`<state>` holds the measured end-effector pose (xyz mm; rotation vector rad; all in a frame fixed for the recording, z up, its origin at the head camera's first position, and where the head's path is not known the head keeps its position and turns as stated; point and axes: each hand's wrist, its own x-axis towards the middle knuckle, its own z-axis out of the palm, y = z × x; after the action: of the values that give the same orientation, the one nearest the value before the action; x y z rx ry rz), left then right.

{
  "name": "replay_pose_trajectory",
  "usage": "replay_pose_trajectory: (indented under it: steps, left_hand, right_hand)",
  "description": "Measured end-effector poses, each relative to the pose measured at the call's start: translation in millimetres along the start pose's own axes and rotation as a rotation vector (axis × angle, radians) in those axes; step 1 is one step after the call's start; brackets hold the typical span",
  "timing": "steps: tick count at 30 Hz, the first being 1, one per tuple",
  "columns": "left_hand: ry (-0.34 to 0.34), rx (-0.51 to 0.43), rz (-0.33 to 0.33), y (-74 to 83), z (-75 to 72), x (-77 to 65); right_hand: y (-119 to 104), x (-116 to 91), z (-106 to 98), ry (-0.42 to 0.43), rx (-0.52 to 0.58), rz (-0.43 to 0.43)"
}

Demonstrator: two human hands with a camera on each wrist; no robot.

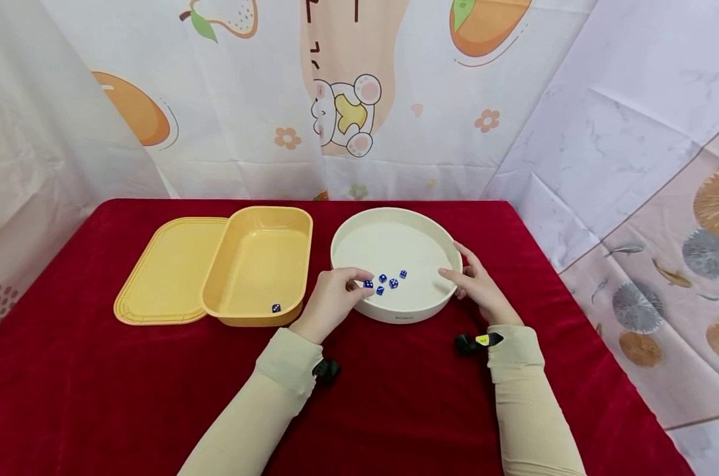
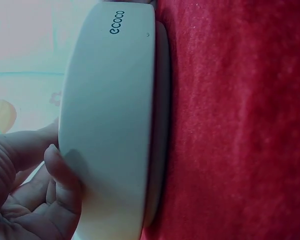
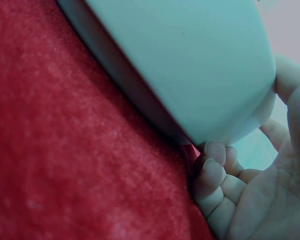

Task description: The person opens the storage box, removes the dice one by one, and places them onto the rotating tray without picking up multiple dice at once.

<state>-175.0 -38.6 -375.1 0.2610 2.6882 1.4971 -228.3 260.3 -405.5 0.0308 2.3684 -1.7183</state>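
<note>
A round cream-white dish [image 1: 404,317] holds several small blue dice [image 1: 393,283], gathered in its front left part. My left hand [image 1: 338,291] reaches over the dish's left front rim. Its thumb and index fingertip pinch a blue die [image 1: 368,284] low inside the dish. In the left wrist view the dish wall [image 2: 110,110] hides the fingertips and the dice. On the right side, my right hand [image 1: 477,284] grips the dish's rim, thumb over the inside and the other fingers along the outer wall. The right wrist view shows curled fingers [image 3: 215,172] at the dish's lower edge.
Left of the dish stands a yellow rectangular box [image 1: 305,258] with one dark blue die [image 1: 276,308] at its near end. A flat yellow lid [image 1: 171,271] lies against the box's left side. Red cloth [image 1: 389,396] covers the table, with patterned curtains [image 1: 240,112] behind it.
</note>
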Motion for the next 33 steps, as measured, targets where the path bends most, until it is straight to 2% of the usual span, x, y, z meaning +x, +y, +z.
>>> replay_pose_trajectory:
  steps: [4, 11, 16, 25, 33]
  left_hand:
    - [-0.011, -0.002, -0.010, 0.3, -0.1, 0.1]
    - [-0.015, 0.037, 0.022, 1.8, -1.7, 0.1]
    - [-0.019, 0.060, 0.018, 3.8, -3.1, -0.2]
    - [-0.045, 0.060, 0.006, 4.2, -3.2, 0.7]
    - [-0.038, 0.049, 0.012, 3.3, -2.9, 0.5]
  right_hand:
    - [0.3, 0.1, 0.0, -0.001, 0.002, -0.001]
    - [0.8, 0.2, -0.2, -0.008, 0.003, -0.002]
    - [0.8, 0.7, 0.0, -0.005, 0.004, -0.006]
    - [1.4, 1.1, 0.1, -0.001, 0.004, -0.005]
    - [0.0, -0.2, 0.0, -0.003, -0.002, -0.005]
